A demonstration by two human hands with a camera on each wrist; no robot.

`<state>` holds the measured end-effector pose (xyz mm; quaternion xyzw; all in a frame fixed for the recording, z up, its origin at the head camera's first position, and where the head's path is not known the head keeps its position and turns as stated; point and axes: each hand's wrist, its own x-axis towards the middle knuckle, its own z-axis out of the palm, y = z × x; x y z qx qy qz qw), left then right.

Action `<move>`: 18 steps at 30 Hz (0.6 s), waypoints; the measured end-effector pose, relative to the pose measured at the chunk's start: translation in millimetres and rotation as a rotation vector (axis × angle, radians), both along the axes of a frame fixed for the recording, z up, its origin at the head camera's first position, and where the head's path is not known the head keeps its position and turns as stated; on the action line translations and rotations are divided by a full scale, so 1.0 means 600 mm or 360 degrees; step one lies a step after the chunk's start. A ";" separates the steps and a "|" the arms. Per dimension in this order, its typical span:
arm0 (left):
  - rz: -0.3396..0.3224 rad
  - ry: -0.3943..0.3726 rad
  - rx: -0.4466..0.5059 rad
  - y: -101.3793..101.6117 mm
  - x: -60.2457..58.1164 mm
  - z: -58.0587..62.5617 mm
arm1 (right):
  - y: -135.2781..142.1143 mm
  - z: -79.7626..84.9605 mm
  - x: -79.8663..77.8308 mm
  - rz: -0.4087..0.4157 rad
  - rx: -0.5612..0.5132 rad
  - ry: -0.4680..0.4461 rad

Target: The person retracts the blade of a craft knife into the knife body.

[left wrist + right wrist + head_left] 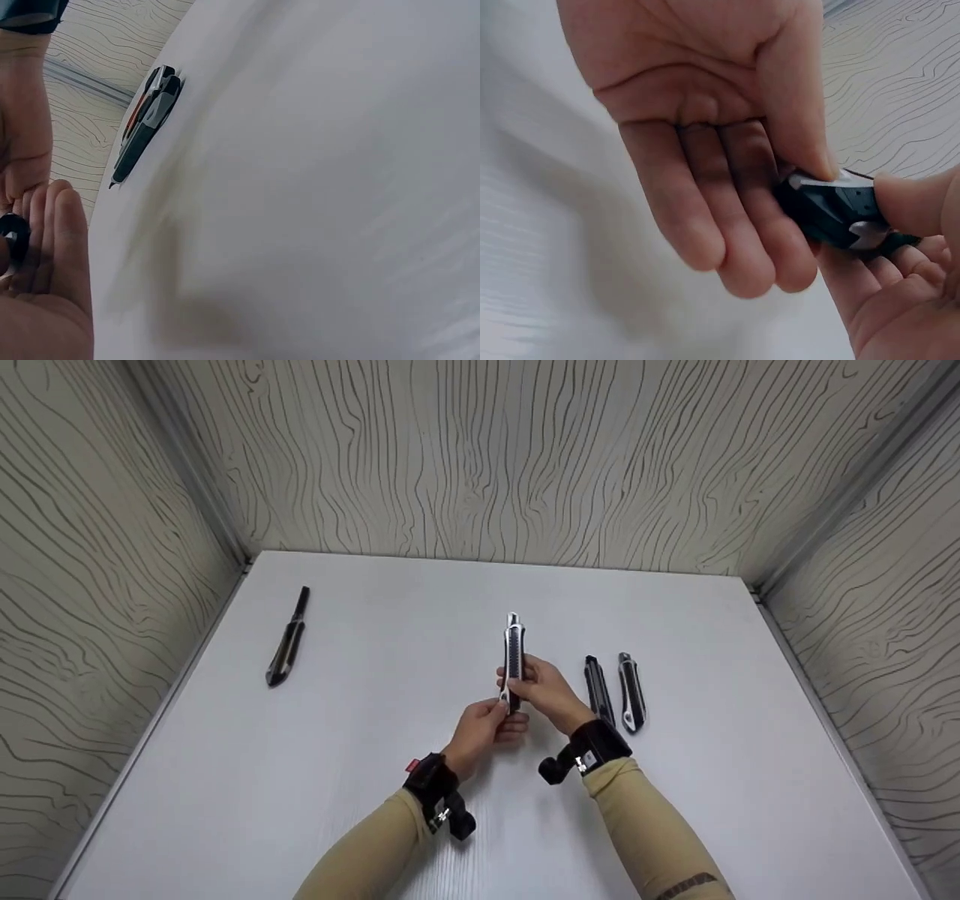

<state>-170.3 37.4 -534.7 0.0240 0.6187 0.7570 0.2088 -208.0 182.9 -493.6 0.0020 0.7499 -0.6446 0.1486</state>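
A silver-and-black utility knife (514, 649) is held up over the middle of the white table, its silver tip pointing to the back wall. My left hand (480, 729) pinches its lower end between thumb and fingers. Higher on the handle, my right hand (551, 690) grips it with the thumb across the front. The right wrist view shows the knife's end (832, 206) between both hands, with the right thumb on its edge. Only a dark end of the knife (15, 234) appears at the border of the left wrist view.
Right of my hands lie a dark utility knife (598, 690), partly covered by my right wrist, and a silver-and-black one (632, 694). A further knife with a narrow black front (286, 649) lies at the far left. Wood-patterned walls (480, 465) enclose the table (390, 622).
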 end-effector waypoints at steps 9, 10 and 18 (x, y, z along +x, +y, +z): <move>0.0017 -0.0028 -0.0018 -0.001 0.000 -0.001 | 0.013 -0.002 -0.005 0.0001 0.0116 0.0046; 0.0012 -0.0030 -0.0014 0.000 0.000 -0.001 | 0.014 -0.002 -0.005 -0.0004 0.0119 0.0042; -0.0012 -0.0027 -0.0056 0.002 0.006 -0.001 | 0.020 -0.002 -0.004 -0.0008 0.0267 0.0067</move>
